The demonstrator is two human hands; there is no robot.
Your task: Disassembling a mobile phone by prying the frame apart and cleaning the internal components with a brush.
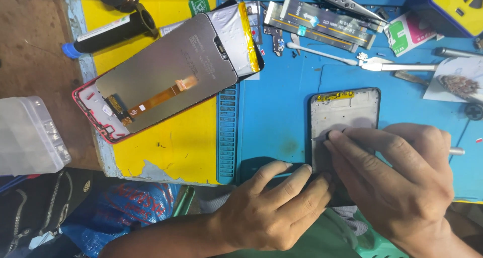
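The left hand [274, 207] steadies the bottom edge of a grey phone frame [343, 114] on the blue mat [282, 117]. The right hand [397, 172] presses a thin tool onto it. A detached screen [166, 74] lies at ten o'clock.

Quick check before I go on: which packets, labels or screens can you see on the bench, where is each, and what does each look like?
Detached display panel: left of centre, tilted over a red phone frame, grey back, orange flex strip.
Small sachet: top right, white with green print.
Round-cornered sticker: top, on the yellow sheet, green and white.
Tube: top left, black, white label, blue tip.
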